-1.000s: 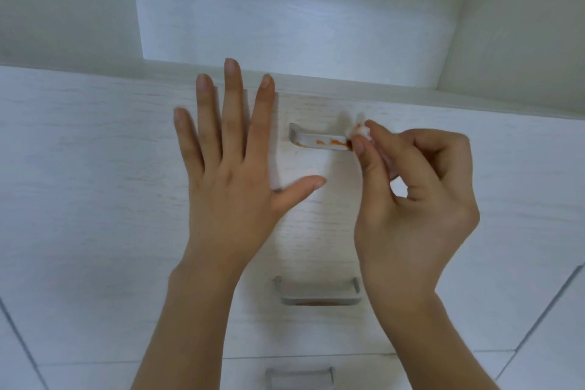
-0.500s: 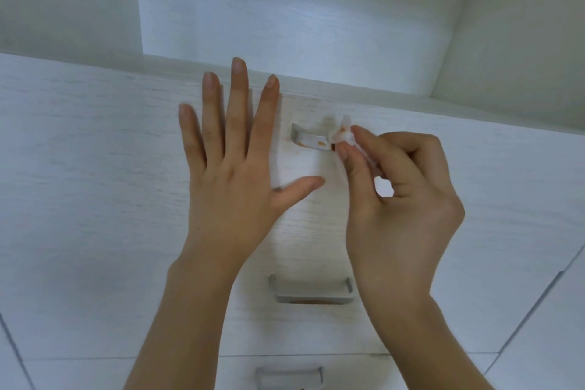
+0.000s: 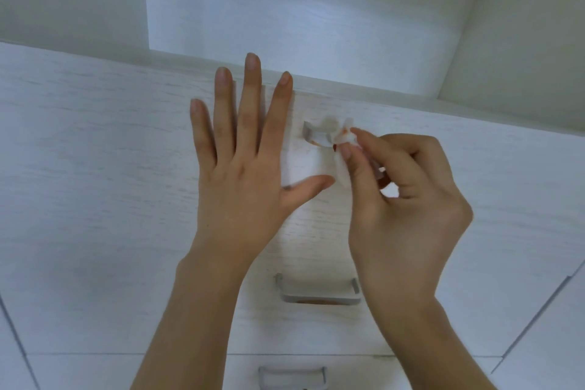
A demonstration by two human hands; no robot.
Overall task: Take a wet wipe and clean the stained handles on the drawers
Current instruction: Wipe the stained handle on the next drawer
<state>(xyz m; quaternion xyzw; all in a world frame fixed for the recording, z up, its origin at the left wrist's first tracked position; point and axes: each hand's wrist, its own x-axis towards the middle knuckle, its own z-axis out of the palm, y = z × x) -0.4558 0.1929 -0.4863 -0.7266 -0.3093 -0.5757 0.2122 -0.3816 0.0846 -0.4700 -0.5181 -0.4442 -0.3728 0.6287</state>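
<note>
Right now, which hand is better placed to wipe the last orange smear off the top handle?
Right. The right hand already pinches the wet wipe against the top handle, beside the remaining orange smear. The left hand lies flat on the drawer front, holding nothing.

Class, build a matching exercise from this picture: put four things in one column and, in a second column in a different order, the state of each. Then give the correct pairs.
Column 1
1. left hand
2. right hand
3. top handle
4. middle handle

Column 2
A. pinching a wet wipe with orange marks on it
B. being wiped
C. flat on the drawer front, fingers spread
D. untouched, an orange-brown stain along its lower edge

Pairs: 1-C, 2-A, 3-B, 4-D
</note>
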